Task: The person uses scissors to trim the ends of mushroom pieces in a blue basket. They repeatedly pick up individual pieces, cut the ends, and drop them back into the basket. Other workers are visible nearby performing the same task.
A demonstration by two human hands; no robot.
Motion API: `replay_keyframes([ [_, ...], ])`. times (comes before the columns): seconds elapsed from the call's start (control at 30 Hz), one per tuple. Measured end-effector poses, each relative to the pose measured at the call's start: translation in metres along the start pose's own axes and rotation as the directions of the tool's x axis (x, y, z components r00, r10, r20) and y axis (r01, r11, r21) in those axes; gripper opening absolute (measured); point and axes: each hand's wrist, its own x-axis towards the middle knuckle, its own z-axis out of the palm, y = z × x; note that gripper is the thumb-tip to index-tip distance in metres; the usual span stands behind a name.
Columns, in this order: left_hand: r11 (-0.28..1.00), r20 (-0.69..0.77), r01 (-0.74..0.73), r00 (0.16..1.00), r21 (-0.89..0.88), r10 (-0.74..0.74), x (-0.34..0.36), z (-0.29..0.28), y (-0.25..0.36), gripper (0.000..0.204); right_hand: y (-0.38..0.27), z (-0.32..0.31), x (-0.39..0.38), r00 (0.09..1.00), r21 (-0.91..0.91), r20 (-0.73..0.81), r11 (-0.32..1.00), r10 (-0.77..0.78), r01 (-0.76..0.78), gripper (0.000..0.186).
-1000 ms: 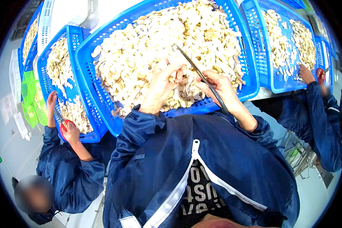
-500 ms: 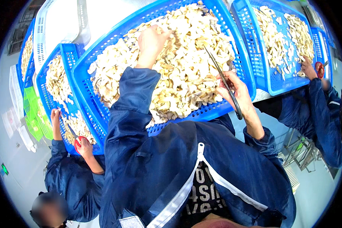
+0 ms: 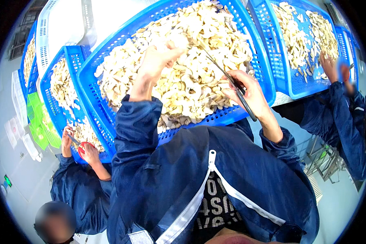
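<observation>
A large blue perforated basket in front of me holds a heap of pale sliced mushrooms. Above the heap, my left hand is closed, thumb and fingers pinching what looks like a pale mushroom slice; overexposure blurs its outline. On the right side of the basket my right hand grips dark-handled scissors. Their blades point up and left over the mushrooms, with the tips near my left fingers. Whether the blades are parted is hard to make out.
At left a co-worker with red-handled scissors works over another blue basket of slices. To the right, another person's hand reaches into a further basket. Green baskets stand at far left; a white surface lies behind.
My left hand has drawn back slightly toward me and turned, now pinching a piece. The scissors have moved up and left, nearer that hand. The left co-worker's hands have come together around their scissors.
</observation>
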Motion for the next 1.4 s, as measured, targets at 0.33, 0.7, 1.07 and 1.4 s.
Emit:
replay_keyframes([
  [0.33, 0.939, 0.196, 0.144, 0.977, -0.313, -0.085, -0.043, 0.015, -0.018, 0.012, -0.028, 0.002, 0.007, 0.976, -0.126, 0.214, 0.992, 0.049, -0.022, 0.037],
  [0.7, 0.89, 0.175, 0.223, 0.971, -0.399, -0.165, -0.063, 0.03, -0.033, 0.014, -0.022, -0.009, -0.012, 0.972, -0.073, 0.219, 0.995, 0.085, -0.071, 0.03],
  [1.07, 0.946, 0.339, 0.27, 0.92, -0.178, -0.198, -0.051, 0.034, -0.023, 0.014, -0.017, -0.021, -0.023, 0.946, -0.046, 0.32, 0.998, 0.053, -0.041, 0.03],
  [1.4, 0.792, 0.568, 0.329, 0.822, -0.514, 0.027, -0.047, 0.061, -0.051, 0.03, 0.015, -0.073, -0.049, 0.997, 0.083, -0.037, 0.995, 0.063, -0.06, 0.043],
])
